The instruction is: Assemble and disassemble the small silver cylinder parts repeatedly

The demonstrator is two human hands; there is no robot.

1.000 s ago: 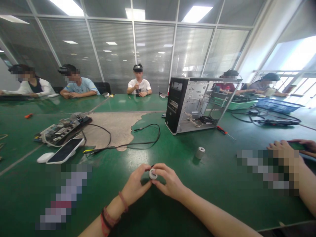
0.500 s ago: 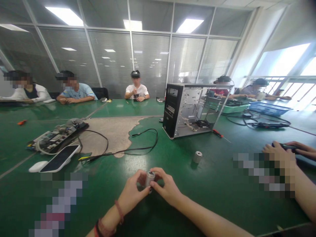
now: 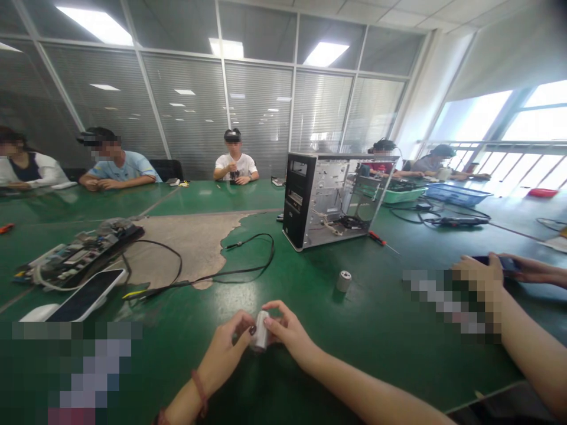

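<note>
A small silver-grey metal cylinder (image 3: 261, 332) is held a little in front of me, low over the green table, leaning slightly. The fingers and thumb of my left hand (image 3: 227, 345) close on its left side; a bracelet circles that wrist. From the right, my right hand (image 3: 290, 339) pinches it, with the thumb on its near face and the index finger curled by its upper end. Parts of the cylinder are covered by my fingers. A similar cylinder (image 3: 344, 282) with holes in its top stands upright on the table, to the right and beyond my hands.
An open computer case (image 3: 305, 200) stands ahead, beside a red-handled screwdriver (image 3: 378, 238). On the left lie a circuit assembly (image 3: 82, 254), a phone (image 3: 91, 295) and a black cable (image 3: 243, 270). Another person's hands (image 3: 482, 280) hold a dark object at right. Several people sit around the table.
My view has swung right, so the surroundings sit further left. Between my hands the cylinder has turned and leans more, showing more of its side. The other person's dark object has been raised.
</note>
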